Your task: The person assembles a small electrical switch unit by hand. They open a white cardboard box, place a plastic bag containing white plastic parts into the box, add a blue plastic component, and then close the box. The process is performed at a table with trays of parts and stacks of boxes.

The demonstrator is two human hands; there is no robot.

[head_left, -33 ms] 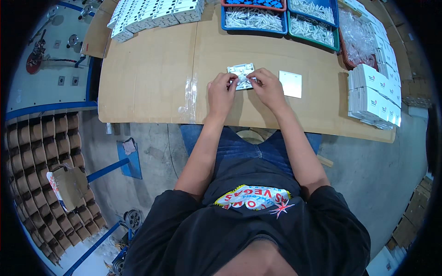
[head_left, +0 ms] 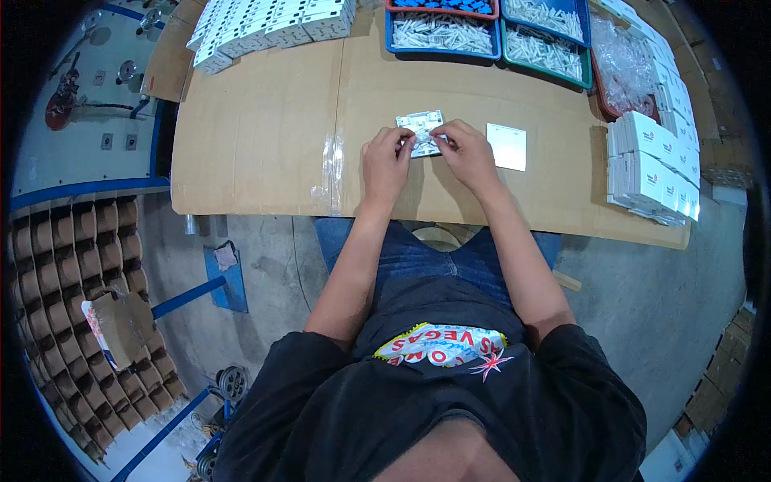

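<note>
Head view: where's the housing point(head_left: 420, 122)?
"Under left hand point(head_left: 387, 160) and right hand point(head_left: 471, 155), fingertips drawn close; whether pinching, I can't tell."
"Handling?"
"Probably light, stiff; hold its edges."

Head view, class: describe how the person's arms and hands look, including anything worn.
The left hand and right hand are ungloved. Both forearms are bare, with no watch visible; plain, dark, short sleeves end near the elbows.

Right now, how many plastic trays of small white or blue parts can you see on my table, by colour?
Blue parts trays: 2
Green parts tray: 1
Red parts tray: 1
Total: 4 parts trays in view
</note>
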